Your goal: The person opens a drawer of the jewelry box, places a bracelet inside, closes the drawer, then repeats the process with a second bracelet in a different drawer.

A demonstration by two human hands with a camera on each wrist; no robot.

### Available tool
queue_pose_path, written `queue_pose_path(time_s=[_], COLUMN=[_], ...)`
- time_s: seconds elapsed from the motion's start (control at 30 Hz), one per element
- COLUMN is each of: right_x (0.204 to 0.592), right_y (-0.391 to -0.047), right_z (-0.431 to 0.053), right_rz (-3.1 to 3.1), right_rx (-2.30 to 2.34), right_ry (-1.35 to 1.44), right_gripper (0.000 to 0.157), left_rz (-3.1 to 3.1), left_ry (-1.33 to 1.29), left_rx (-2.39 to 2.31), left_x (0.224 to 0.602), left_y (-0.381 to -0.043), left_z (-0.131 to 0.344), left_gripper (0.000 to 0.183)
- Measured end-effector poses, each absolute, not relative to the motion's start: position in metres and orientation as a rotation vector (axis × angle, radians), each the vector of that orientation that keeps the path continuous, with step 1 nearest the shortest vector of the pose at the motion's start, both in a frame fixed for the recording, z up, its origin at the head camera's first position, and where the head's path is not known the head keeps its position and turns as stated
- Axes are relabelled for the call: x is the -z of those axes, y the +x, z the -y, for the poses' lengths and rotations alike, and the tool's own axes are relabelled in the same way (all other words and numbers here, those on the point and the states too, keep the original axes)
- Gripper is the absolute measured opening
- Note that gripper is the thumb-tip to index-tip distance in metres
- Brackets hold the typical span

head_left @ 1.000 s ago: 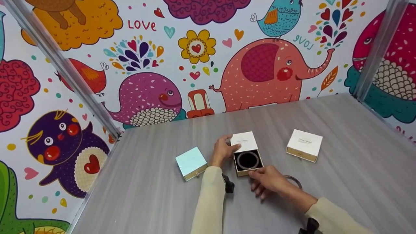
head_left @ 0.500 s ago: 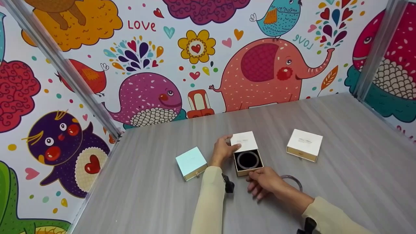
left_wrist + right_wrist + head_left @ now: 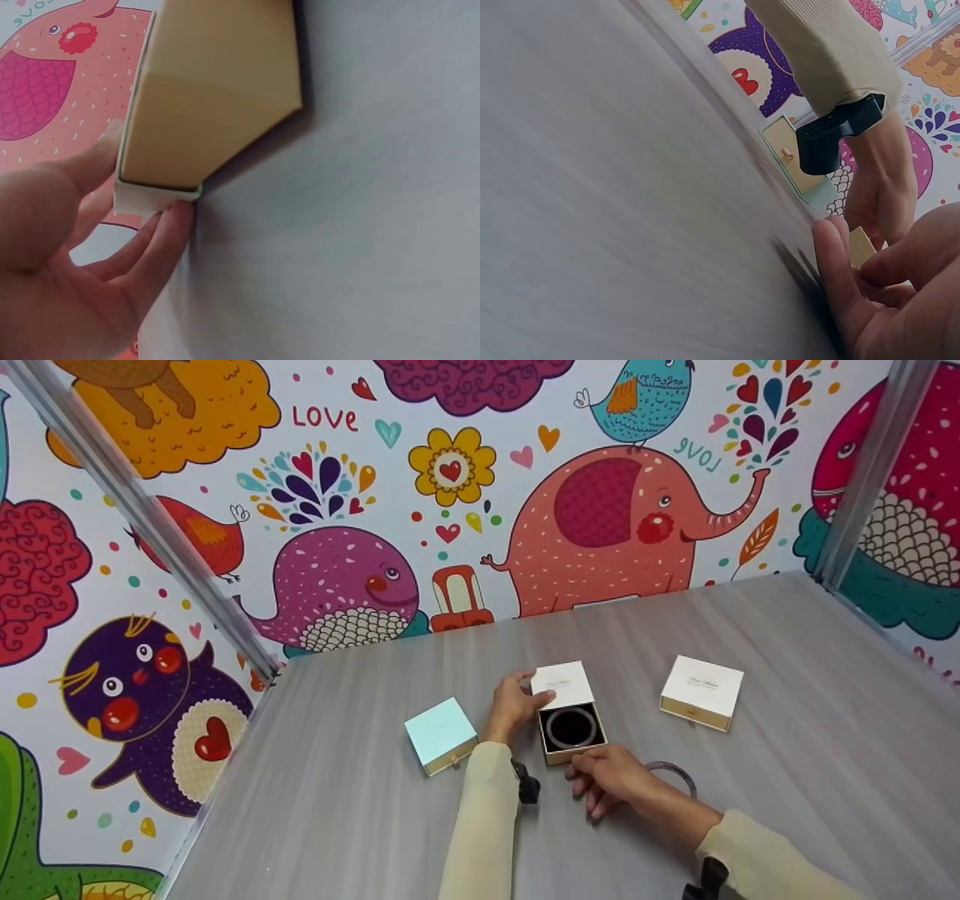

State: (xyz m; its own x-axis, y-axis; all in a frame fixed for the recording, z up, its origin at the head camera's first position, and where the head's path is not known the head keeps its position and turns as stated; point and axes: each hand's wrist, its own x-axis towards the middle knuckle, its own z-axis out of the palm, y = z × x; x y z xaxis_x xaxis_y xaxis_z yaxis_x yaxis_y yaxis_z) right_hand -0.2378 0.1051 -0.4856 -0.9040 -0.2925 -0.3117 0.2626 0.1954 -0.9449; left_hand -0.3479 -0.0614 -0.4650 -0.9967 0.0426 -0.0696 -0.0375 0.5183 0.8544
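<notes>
In the head view, a white sliding gift box (image 3: 564, 682) stands with its drawer (image 3: 574, 756) partly out towards me. Inside the drawer, a grey ring shape (image 3: 551, 737) circles a black middle. My left hand (image 3: 514, 706) grips the white sleeve, thumb on top; the left wrist view has its fingers (image 3: 161, 251) against the sleeve's side. At the drawer's front edge, my right hand (image 3: 619, 775) has thumb and forefinger pinched together; the pinched spot itself is hidden. A bangle (image 3: 681, 775) lies on the table behind the right wrist, partly covered by it.
Left of the hands sits a pale turquoise box (image 3: 441, 731) with a small front pull. Another white box (image 3: 703, 690) with a gold front stands to the right. The grey table (image 3: 360, 810) meets a cartoon-printed wall (image 3: 465, 405) at the back.
My right hand has shifted slightly to the left along the drawer's front, uncovering a little more of the bangle. The left hand and the boxes stay put.
</notes>
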Motion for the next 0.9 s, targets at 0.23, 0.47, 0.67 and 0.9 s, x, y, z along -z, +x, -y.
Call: queue_pose_path(time_s=[0.23, 0.47, 0.67, 0.9], right_x=[0.4856, 0.4853, 0.4846, 0.4856], right_y=[-0.2383, -0.2384, -0.2382, -0.2384], right_z=[-0.1033, -0.1013, -0.1009, -0.1007], right_rz=[-2.078, -2.098, -2.117, -2.144], right_rx=[1.746, 1.732, 1.735, 1.722], right_ry=[-0.039, -0.053, -0.059, -0.058], right_gripper=[0.030, 0.030, 0.030, 0.031], left_rz=[-2.650, -2.668, -2.649, -2.650], left_ry=[0.007, 0.033, 0.008, 0.001], left_rx=[-1.524, -1.527, -1.525, -1.528], left_x=[0.4648, 0.4662, 0.4639, 0.4654], left_y=[-0.3477, -0.3490, -0.3482, -0.3487], left_z=[0.0620, 0.0635, 0.0621, 0.0624], left_gripper=[0.057, 0.058, 0.057, 0.057])
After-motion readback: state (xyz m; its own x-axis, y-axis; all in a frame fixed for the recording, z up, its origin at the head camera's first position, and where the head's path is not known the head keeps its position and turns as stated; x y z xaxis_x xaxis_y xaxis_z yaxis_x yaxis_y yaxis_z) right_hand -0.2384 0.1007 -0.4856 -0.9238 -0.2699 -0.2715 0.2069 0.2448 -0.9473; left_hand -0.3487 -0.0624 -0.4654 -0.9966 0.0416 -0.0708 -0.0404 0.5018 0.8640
